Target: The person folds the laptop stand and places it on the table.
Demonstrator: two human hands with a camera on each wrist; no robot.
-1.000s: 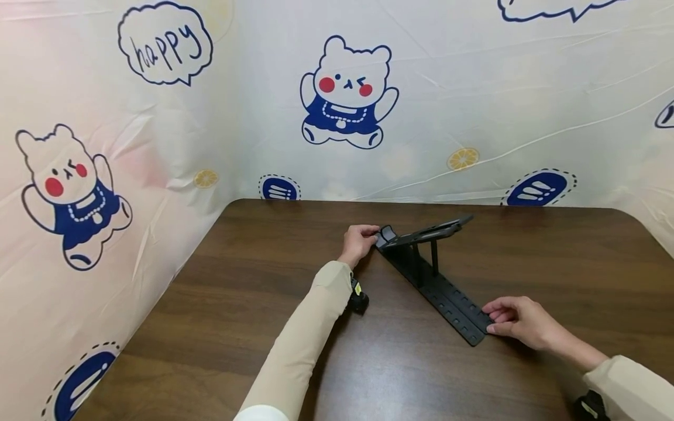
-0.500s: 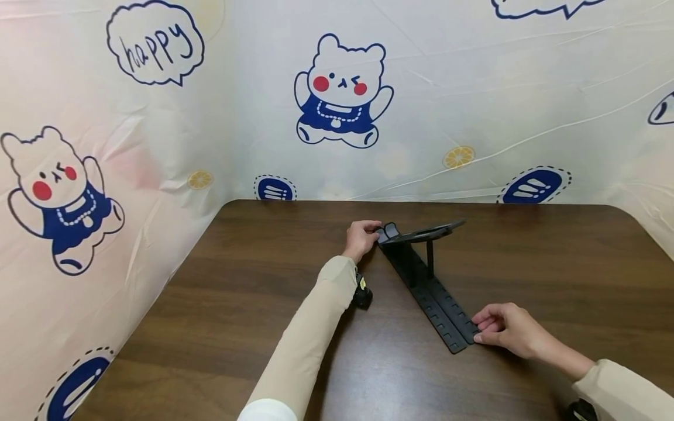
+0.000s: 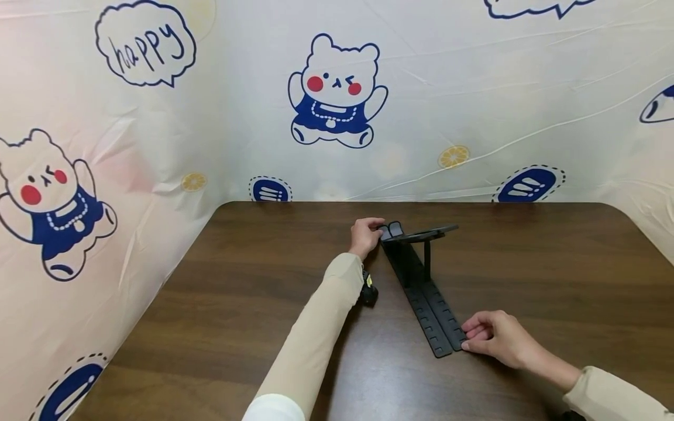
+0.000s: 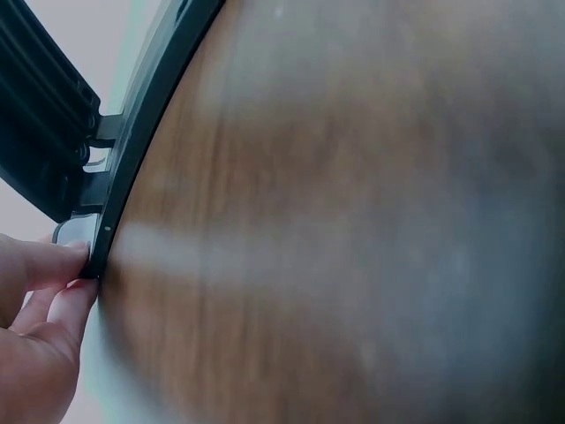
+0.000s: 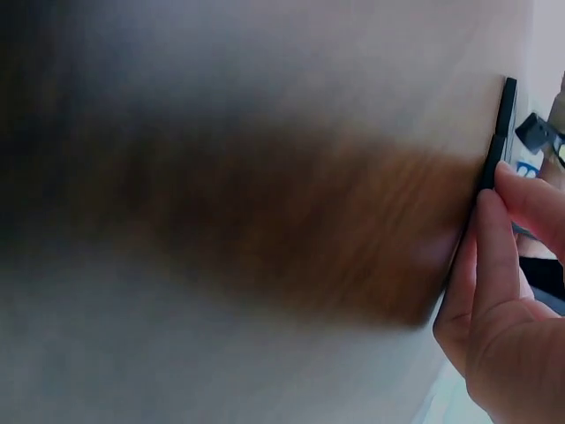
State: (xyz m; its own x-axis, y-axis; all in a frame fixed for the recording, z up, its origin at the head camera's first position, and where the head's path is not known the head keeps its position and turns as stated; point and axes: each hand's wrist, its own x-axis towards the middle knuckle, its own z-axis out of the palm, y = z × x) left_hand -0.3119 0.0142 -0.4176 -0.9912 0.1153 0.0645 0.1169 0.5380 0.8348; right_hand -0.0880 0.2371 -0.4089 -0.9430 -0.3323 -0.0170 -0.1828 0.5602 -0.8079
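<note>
A black folding laptop stand (image 3: 422,292) lies slantwise on the table, its notched base of two parallel bars flat on the wood. The upper part (image 3: 423,235) is raised on a support leg, and grey pads (image 3: 395,228) show at the far end. My left hand (image 3: 364,237) pinches that far end; in the left wrist view, the thumb and fingers (image 4: 66,309) meet at the corner beside a grey pad. With thumb and fingertips, my right hand (image 3: 497,339) pinches the near right corner of the base. The right wrist view shows that grip on the black edge (image 5: 491,163).
The brown wooden table (image 3: 237,327) extends around the stand on all sides. A pale curtain (image 3: 237,105) printed with cartoon bears stands along the back and left edges. A small black wrist camera (image 3: 369,292) sits on the left wrist.
The stand has turned on the table: its near end swung left and slightly toward me, along with my right hand. My left hand stays at the far end. The head view shifted slightly.
</note>
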